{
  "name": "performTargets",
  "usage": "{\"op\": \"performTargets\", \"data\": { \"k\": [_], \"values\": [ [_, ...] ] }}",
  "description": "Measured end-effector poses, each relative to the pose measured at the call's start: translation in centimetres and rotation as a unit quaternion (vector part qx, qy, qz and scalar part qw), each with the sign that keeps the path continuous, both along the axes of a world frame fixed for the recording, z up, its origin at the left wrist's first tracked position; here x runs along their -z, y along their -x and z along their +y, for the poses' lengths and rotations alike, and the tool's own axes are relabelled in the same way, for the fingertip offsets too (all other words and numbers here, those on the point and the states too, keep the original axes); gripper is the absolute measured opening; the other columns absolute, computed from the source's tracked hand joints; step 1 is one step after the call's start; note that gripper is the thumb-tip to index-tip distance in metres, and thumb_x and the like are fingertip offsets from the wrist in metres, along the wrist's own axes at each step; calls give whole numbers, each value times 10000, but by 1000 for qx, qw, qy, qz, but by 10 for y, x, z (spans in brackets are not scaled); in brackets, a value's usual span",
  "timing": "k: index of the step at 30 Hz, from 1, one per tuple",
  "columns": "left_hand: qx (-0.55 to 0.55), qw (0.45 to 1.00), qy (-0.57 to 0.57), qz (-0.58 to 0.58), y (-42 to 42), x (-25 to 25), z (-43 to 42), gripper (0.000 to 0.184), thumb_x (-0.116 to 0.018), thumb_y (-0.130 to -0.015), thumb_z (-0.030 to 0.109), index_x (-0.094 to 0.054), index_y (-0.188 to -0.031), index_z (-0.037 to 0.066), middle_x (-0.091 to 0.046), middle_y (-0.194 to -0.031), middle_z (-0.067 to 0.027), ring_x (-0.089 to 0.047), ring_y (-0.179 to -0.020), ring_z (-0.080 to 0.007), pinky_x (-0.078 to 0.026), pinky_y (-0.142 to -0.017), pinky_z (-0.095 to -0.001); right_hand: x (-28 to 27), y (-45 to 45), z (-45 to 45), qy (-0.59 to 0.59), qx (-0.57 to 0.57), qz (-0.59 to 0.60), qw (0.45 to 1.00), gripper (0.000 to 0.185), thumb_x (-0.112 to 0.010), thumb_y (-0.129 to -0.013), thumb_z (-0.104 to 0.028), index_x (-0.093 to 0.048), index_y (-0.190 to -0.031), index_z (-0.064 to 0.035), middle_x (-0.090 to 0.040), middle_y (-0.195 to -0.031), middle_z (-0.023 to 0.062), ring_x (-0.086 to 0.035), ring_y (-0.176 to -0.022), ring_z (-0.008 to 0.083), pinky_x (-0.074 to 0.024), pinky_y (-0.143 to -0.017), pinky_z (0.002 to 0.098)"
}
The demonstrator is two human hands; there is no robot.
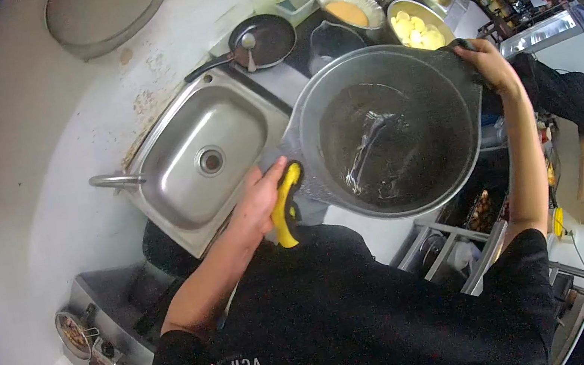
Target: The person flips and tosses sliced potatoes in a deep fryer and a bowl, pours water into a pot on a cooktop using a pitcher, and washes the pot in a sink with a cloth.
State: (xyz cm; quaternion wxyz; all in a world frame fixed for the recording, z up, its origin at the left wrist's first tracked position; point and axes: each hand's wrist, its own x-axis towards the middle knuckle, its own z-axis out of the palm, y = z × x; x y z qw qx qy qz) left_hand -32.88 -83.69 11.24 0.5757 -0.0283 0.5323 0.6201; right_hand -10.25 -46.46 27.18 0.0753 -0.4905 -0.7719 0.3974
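A large grey pot (394,133) is tilted toward me in front of my body, its inside facing up with shiny reflections on the dark bottom. My right hand (488,66) grips its far-right rim, where a dark handle or cloth shows. Against the pot's left side, my left hand (258,201) is closed around a curved yellow and black grip (286,206), whose exact kind I cannot make out. Whether this hand also bears on the pot is unclear. To its left is a steel sink (175,158) with a drain.
A frying pan (263,39) with a spoon lies beyond the sink. Behind the pot stand a bowl of yellow slices (420,26), a bowl of orange liquid (349,11) and a clear jug (333,42). A faucet (116,181) rises at the sink's left. Another person (564,85) is at right.
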Motion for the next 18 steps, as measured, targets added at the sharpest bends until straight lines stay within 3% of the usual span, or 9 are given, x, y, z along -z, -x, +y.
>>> {"op": "performTargets", "data": {
  "k": [1,2,4,6,8,10,12,14,18],
  "values": [
    [13,1000,-8,-18,-6,-4,16,271,-573,-934,237,-571,-1090,15,-646,-959,-75,-637,-826,-180,-544,-706,-350,-9,-3,12,-63,45,-19,997,273,-628,-887,-219,-656,-1029,13,-658,-845,36,-595,-697,111,-472,-645,248],
    [25,999,-16,-36,-11,-7,30,265,-573,-934,233,-575,-1084,15,-644,-955,-75,-636,-818,-176,-543,-693,-345,-24,-7,24,-31,47,-36,998,347,-649,-862,-245,-642,-1061,39,-671,-929,84,-608,-799,155,-479,-729,281],
    [30,998,-40,-41,-20,-16,57,268,-569,-937,233,-574,-1083,8,-642,-946,-73,-635,-805,-174,-542,-697,-339,-45,-12,47,-40,-8,-71,997,342,-646,-859,-258,-651,-1041,32,-672,-918,77,-603,-788,158,-471,-733,284],
    [27,998,9,-47,-30,-25,81,281,-574,-933,244,-571,-1081,4,-643,-938,-77,-633,-799,-174,-541,-692,-335,-50,-17,74,-75,-7,-103,992,332,-638,-862,-259,-656,-1028,29,-671,-901,72,-600,-781,154,-467,-731,285],
    [26,999,-22,-39,-37,-23,99,294,-584,-927,254,-563,-1089,9,-642,-924,-81,-633,-795,-175,-540,-679,-326,-53,-17,97,-108,-6,-133,985,323,-631,-866,-259,-661,-1016,25,-670,-884,67,-596,-775,150,-463,-730,286],
    [6,996,-38,-81,-43,-22,116,212,-570,-933,257,-603,-956,49,-610,-789,-30,-562,-606,-132,-460,-474,-301,-58,-12,112,-93,-55,-168,980,318,-613,-878,-262,-664,-996,29,-667,-868,68,-594,-769,142,-463,-726,287],
    [-17,996,-26,-83,-45,-19,136,201,-572,-932,250,-610,-953,54,-615,-785,-31,-564,-602,-136,-455,-470,-298,-55,-2,132,-105,-60,-167,979,323,-611,-879,-267,-665,-991,31,-666,-869,68,-595,-767,144,-465,-724,291],
    [18,994,-48,-96,-40,-12,143,252,-576,-927,263,-611,-1016,30,-647,-870,-63,-624,-725,-153,-536,-660,-326,-54,6,146,-117,-61,-163,978,328,-609,-880,-272,-665,-986,34,-665,-871,68,-597,-764,146,-468,-722,294],
    [-12,986,-65,-151,-37,10,164,240,-579,-924,267,-626,-991,41,-652,-826,-52,-622,-688,-147,-533,-620,-317,-49,28,179,-65,-103,-188,975,339,-625,-866,-270,-644,-1011,36,-656,-878,69,-591,-765,155,-464,-716,299]
  ]
}}
